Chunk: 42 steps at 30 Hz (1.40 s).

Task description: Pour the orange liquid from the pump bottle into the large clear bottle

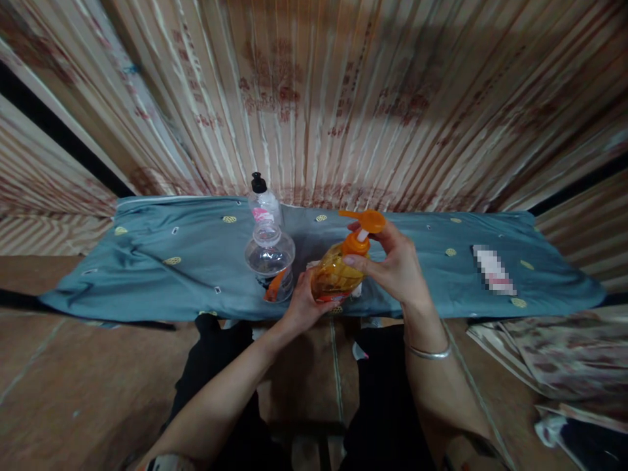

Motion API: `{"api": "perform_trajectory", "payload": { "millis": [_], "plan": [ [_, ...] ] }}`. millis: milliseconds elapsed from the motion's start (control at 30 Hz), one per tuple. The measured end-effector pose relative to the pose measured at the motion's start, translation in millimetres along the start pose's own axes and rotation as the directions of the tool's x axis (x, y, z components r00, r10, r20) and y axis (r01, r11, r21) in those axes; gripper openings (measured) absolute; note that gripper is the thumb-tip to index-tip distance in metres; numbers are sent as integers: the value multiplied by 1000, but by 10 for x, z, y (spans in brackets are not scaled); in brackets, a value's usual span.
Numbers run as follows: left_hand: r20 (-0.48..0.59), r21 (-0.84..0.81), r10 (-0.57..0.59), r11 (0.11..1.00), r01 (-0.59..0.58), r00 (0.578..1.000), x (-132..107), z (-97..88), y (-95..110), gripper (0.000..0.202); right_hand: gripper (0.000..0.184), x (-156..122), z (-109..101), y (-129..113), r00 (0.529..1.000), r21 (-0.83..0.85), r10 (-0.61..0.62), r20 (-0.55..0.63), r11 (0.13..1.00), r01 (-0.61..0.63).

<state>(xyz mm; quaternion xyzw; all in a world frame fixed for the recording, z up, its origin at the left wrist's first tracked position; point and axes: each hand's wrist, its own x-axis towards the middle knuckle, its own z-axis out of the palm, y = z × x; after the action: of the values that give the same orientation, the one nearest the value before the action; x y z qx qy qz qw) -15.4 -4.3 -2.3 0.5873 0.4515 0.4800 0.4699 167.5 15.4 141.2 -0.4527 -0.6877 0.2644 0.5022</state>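
Note:
A pump bottle (pixel 337 271) of clear yellow liquid with an orange pump top (pixel 371 222) is tilted to the right between my hands. My left hand (pixel 305 304) grips the body of it low on the left side. Fingers and thumb of my right hand (pixel 395 268) are closed around the orange collar, below the pump head. Left of it stands an open clear plastic bottle (pixel 269 252) with no cap and an orange and dark label. Behind that one is a clear bottle with a black cap (pixel 259 184) and a pink label.
A teal patterned cloth (pixel 147 261) covers the narrow table. Something white, partly hidden, lies behind the pump bottle. A blurred-out flat object (pixel 493 269) rests on the right. A striped curtain (pixel 314 98) hangs along the back, and bags (pixel 579 366) lie at lower right.

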Motion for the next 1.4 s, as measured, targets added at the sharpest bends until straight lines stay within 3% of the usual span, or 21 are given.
{"api": "perform_trajectory", "payload": {
  "millis": [100,233,300,500,700,900,1100,1300,1400],
  "plan": [
    [-4,0,0,1000,0,1000,-15,-12,-9,80,48,17,21,-12,1000,45,5,13,999,-6],
    [8,6,-1,1000,1,1000,-27,-30,-19,82,42,51,-36,-32,978,212,-18,208,977,-27],
    [15,-7,-1,1000,1,1000,-29,-32,-28,83,44,52,-59,-26,969,228,-22,245,973,-35],
    [14,-29,0,1000,0,1000,-29,-23,-58,83,55,16,-10,42,998,100,23,52,995,-28],
    [24,-49,8,999,-7,1000,-30,-26,-45,84,46,38,-20,-7,975,248,2,222,967,-58],
    [19,-52,-5,999,5,1000,-37,-26,-42,86,53,47,0,34,998,127,15,59,992,-22],
    [34,-62,-13,998,15,999,-22,-20,-36,87,46,52,-37,26,975,239,24,221,968,-78],
    [29,-60,-15,998,17,999,-25,-19,-46,85,58,42,23,23,995,168,41,90,984,-55],
    [35,-67,-4,998,6,999,-29,-18,-36,85,48,41,24,-6,989,235,43,142,969,-76]
  ]
}}
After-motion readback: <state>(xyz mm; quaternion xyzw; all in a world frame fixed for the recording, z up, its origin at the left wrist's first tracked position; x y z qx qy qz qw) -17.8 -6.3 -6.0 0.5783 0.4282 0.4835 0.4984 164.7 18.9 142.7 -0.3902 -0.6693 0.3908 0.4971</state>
